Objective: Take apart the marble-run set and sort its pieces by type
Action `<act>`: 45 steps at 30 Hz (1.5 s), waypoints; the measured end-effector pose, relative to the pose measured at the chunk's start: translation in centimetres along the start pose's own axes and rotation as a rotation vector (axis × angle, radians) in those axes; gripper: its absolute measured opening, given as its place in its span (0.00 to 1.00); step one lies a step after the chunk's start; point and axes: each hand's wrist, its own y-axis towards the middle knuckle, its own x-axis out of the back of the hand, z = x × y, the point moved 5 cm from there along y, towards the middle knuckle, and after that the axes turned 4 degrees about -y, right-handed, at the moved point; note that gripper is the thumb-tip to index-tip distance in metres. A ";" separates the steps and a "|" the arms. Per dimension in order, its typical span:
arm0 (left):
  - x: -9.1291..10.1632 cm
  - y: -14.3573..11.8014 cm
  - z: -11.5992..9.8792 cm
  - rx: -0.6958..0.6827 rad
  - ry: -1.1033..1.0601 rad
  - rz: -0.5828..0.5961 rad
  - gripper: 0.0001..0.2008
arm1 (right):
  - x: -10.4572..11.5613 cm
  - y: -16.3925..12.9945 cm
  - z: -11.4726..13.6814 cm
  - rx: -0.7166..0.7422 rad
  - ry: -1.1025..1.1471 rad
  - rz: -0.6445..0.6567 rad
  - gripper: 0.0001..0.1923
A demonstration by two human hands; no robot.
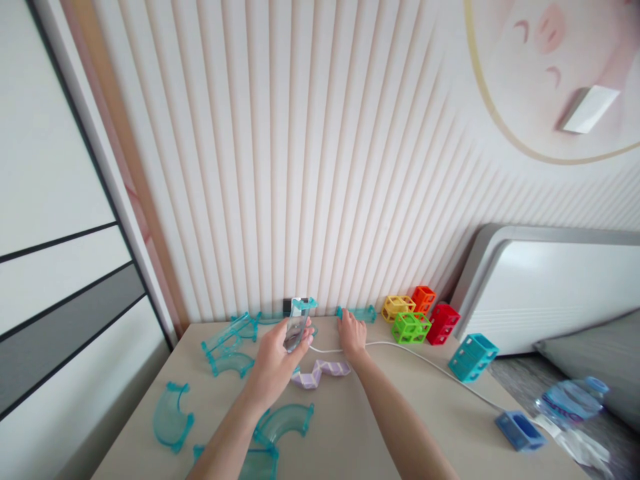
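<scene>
While the left hand (273, 355) holds a see-through plastic piece with a teal end (296, 331) upright between its thumb and fingers, above the far part of the beige table (345, 427), the right hand (353, 332) has its fingers at the left end of a straight translucent teal plastic piece (364, 314) near the ribbed cream wall (320, 167), and I am not able to tell whether they grip it or only touch it. Near both hands lies a lilac-and-white zigzag toy (320, 373), and to the right stand open-frame plastic blocks (443, 324) in several bright colours.
</scene>
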 end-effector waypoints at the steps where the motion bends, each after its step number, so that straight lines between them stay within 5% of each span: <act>1: 0.0 0.0 0.0 0.002 0.001 0.001 0.17 | -0.1 0.0 0.1 0.000 0.002 0.000 0.15; 19: -0.1 -0.1 -0.2 0.000 0.012 0.002 0.16 | 0.3 0.0 -1.6 -0.077 0.057 0.010 0.17; 30: -0.3 -0.1 0.0 0.006 -0.004 0.020 0.16 | 1.7 -0.5 -1.5 -0.091 0.295 -0.027 0.19; 34: -0.2 0.2 0.7 0.013 0.014 -0.035 0.16 | 4.3 -3.5 0.8 0.015 0.511 -0.098 0.20; 38: -1.3 -0.1 2.6 0.071 -0.057 -0.165 0.21 | 6.8 -10.0 3.9 0.231 0.793 -0.084 0.22; 40: -2.2 -0.6 3.5 0.101 -0.086 -0.224 0.23 | 7.7 -13.1 5.2 0.346 1.267 0.005 0.25; 45: -4.4 -1.9 5.6 0.242 -0.082 -0.239 0.26 | 7.8 -15.5 5.7 0.268 1.800 0.139 0.25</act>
